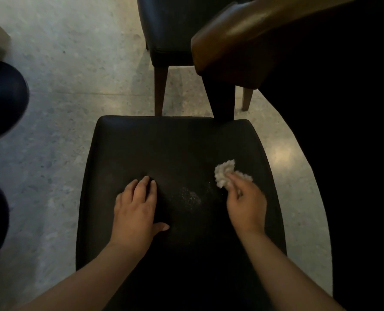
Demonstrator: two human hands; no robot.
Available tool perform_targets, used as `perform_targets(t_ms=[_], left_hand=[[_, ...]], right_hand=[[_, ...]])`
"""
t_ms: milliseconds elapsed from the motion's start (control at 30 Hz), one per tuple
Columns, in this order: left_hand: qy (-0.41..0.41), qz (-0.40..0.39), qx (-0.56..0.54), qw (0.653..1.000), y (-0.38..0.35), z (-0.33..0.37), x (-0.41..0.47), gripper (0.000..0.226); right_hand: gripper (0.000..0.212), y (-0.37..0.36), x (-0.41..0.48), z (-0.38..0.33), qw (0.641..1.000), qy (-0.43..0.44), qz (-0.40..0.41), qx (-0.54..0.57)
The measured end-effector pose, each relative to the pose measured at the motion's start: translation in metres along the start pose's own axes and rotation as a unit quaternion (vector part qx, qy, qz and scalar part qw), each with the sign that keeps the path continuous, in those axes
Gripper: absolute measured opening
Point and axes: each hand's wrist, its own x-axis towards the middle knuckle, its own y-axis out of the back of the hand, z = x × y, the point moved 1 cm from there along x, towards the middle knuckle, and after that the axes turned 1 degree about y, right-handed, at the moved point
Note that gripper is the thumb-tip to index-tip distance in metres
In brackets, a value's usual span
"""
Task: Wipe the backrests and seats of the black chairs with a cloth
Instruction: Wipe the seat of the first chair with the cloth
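The person's right hand (246, 203) pinches a crumpled off-white cloth (225, 173) between thumb and curled fingers. The wad sticks out beyond the fingertips and lies on the right half of a black padded leather-look chair seat (175, 149). The left hand (137, 207) rests flat on the seat's left half, with its fingers straight and close together and its thumb spread out to the side. Both forearms are bare and reach in from the bottom edge.

Between the 2 hands lies a faint patch of pale specks (189, 196) on the dark upholstery. It is nearer to the cloth, though apart from it.

At the seat's far right corner a dark table leg (223, 99) stands right at the edge. Whether it touches the seat cannot be told. Above it the rounded corner of a glossy brown wooden tabletop (231, 41) juts in and overhangs the space beyond the seat. Another black upholstered chair (170, 30) stands farther ahead on brown wooden legs (160, 90), partly covered by that tabletop. A paler wooden leg (247, 99) shows just right of the dark one.

A pale speckled stone floor (63, 63) spreads to the left. At the left edge 2 dark, rounded, glossy shapes (0, 97) intrude — they are too blurred to identify. The right side is in deep shadow.
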Motion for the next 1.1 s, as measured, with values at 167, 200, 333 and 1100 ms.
perform_targets(t_ms=[167, 200, 333, 1100], left_hand=[[0.003, -0.005, -0.001, 1.0, 0.001, 0.003, 0.0, 0.103], [0.003, -0.006, 0.001, 1.0, 0.001, 0.002, 0.001, 0.103], [0.004, -0.002, 0.008, 1.0, 0.0, 0.002, 0.0, 0.103], [0.007, -0.015, 0.042, 0.999, -0.001, 0.004, 0.002, 0.104]], right_hand=[[0.027, 0.021, 0.019, 0.012, 0.997, 0.016, 0.081, -0.005], [0.027, 0.028, 0.03, 0.017, 0.994, 0.003, 0.11, -0.007], [0.031, 0.035, 0.057, 0.035, 0.991, -0.081, 0.102, -0.027], [0.036, 0.007, -0.018, 0.02, 0.981, -0.154, 0.118, 0.021]])
